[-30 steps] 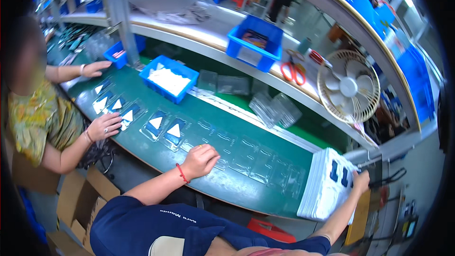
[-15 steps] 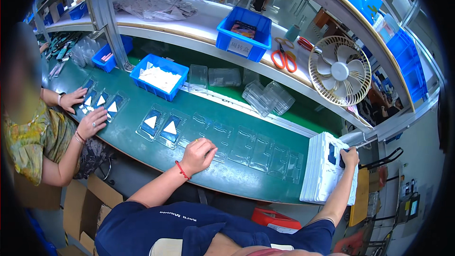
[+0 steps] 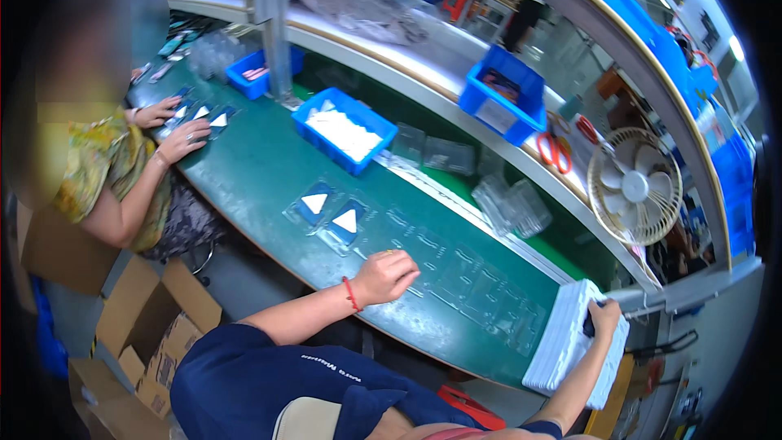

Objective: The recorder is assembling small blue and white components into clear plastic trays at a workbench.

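Note:
My left hand point(image 3: 388, 276), with a red cord at its wrist, hovers over the near edge of the green table. Its fingers are curled closed; whatever they may hold is hidden. At the far right my right hand point(image 3: 604, 319) grips a small dark flat piece point(image 3: 588, 325) at a stack of white moulded trays point(image 3: 562, 342). Between my hands lies a row of clear plastic blister shells point(image 3: 472, 281). Left of them, two shells hold dark blue flat pieces, each topped with a white triangle point(image 3: 346, 221).
At left a co-worker's hands point(image 3: 183, 141) rest by similar filled shells. A blue bin of white pieces point(image 3: 346, 134) stands behind the row. Clear boxes point(image 3: 513, 205) lie under the shelf, which carries a blue bin point(image 3: 503, 94), orange scissors point(image 3: 555, 152) and a fan point(image 3: 634, 186).
My view has swung left, so the scene sits further right. My right hand stays at the tray stack, with less dark showing there. My left hand remains curled over the table edge.

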Motion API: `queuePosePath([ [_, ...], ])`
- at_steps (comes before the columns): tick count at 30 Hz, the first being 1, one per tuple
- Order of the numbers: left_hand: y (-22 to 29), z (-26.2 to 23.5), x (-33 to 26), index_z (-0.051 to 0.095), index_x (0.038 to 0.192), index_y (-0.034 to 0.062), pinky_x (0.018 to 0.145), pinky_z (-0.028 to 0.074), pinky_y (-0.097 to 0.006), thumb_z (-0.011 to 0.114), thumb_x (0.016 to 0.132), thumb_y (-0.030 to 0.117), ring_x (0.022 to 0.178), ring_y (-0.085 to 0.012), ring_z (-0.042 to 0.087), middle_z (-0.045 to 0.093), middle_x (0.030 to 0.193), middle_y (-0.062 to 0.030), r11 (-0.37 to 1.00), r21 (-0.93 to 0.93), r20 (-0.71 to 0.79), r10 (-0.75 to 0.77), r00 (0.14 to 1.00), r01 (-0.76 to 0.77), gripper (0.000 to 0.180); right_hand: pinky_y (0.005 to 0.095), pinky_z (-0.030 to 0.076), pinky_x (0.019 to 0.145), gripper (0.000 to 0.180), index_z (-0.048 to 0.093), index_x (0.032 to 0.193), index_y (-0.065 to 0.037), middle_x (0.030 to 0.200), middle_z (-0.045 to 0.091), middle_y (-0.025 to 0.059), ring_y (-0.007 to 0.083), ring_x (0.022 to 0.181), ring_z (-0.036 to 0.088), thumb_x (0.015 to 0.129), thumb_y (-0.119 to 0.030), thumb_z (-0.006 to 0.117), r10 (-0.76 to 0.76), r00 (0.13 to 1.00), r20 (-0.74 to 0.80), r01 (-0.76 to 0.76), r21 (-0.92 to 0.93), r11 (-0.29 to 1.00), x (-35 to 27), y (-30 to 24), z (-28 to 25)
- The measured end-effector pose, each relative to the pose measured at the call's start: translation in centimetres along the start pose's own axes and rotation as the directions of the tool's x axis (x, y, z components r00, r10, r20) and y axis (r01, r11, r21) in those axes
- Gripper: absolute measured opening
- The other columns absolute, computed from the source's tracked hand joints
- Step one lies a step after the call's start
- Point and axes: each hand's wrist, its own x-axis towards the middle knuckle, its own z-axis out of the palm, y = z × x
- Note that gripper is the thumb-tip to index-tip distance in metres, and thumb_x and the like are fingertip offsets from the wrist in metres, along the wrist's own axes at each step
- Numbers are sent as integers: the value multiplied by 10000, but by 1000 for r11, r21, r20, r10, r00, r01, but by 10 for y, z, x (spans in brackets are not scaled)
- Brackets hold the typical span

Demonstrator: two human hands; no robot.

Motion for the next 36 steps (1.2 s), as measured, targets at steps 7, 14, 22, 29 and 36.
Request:
queuePosePath([
  [7,-5,7,-4,591,765,64,585,462,-337,667,773,67,647,-242,583,578,726,-67,1000,-15,-17,15,1000,-15,76,406,475,814,435,582,935,25,909,641,238,387,870,620,604,-223,719,139,990,21,-138,-51,989,10,3,5],
  [14,-7,3,0,596,759,59,587,462,-344,661,777,67,648,-247,582,581,736,-71,997,-30,-46,67,997,-68,68,447,454,849,458,547,1083,-89,1029,597,215,408,932,590,666,-230,675,12,997,-74,-18,-80,997,12,32,15],
  [22,22,15,-5,635,911,39,717,499,-299,713,779,79,815,-180,631,632,872,-82,843,-445,233,-216,948,301,158,349,452,829,173,651,934,-46,912,632,118,248,873,591,774,-95,605,-217,905,-367,338,309,889,-55,-108,-33],
  [29,50,39,-4,200,1440,95,973,445,-421,754,755,81,1258,-258,421,401,1328,-106,-302,-693,705,-91,704,655,881,325,477,737,175,646,878,-37,875,589,103,228,821,591,709,-73,675,-557,826,-87,416,760,499,-176,-300,26],
  [36,15,-20,-12,452,1293,101,785,580,-430,651,831,23,1041,-217,601,574,1130,-70,-450,-679,734,-375,567,581,508,279,461,727,431,592,1138,-25,909,600,57,123,851,567,764,-162,756,-681,722,124,191,910,368,-168,-332,50],
])
